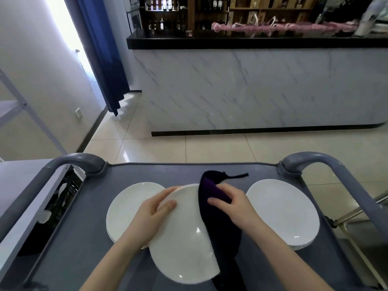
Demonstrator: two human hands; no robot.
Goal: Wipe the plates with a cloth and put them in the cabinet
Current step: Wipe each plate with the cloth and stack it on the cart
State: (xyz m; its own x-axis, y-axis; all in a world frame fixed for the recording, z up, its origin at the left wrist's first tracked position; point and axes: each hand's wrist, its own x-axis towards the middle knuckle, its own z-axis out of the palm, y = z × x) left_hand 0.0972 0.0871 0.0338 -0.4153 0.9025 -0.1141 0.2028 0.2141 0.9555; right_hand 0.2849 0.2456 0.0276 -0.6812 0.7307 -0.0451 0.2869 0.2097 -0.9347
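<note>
No text can be read; the labels on the shelf bottles (165, 4) are blurred

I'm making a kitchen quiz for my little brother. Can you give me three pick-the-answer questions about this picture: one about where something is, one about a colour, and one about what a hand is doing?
1. Where is the round white plate that no hand touches?
A) on the right side of the grey cart top
B) on the black counter
C) on the floor

2. What colour is the soft cloth?
A) yellow
B) dark purple
C) white

3. What is the left hand doing?
A) hanging empty
B) pressing the cart handle
C) gripping the raised white plate

Answers:
1 A, it lies on the cart, to the right of the right hand.
2 B, purple shows at the fold that the right hand holds.
3 C, its thumb lies on the plate's face and its fingers curl round the rim.
</note>
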